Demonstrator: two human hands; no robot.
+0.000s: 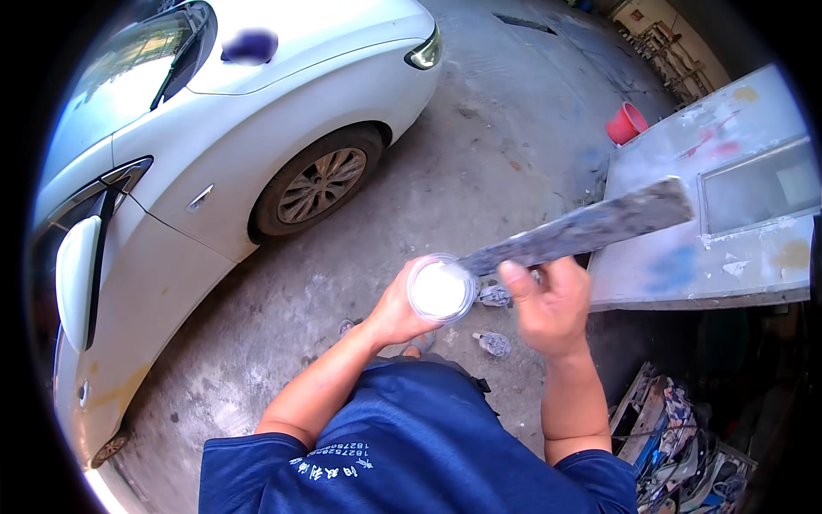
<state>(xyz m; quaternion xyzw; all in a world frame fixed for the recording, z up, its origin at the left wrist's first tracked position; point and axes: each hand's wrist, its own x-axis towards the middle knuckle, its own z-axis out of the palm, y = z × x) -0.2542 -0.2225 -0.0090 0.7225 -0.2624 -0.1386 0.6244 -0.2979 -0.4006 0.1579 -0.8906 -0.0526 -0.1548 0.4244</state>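
Observation:
My left hand (pixel 401 301) is closed around a clear plastic cup (pixel 414 310) in front of my body. White paint-like material (pixel 440 291) shows inside it. Between the thumb and fingers of my right hand (pixel 552 308) is a long, flat stirring stick (pixel 591 224), mottled grey with dried stains. One end of the stick reaches the right side of the cup's rim, where it looks smeared and white. Its wide end points up and right, toward the workbench.
A white car (pixel 205 154) stands on the left, its front wheel (pixel 321 184) turned toward me. On the right is a paint-stained workbench (pixel 659 265); a red bucket (pixel 627 124) is beyond it. Cluttered scrap (pixel 676 428) lies below. Two grey-stained objects (pixel 493 343) rest on the concrete floor.

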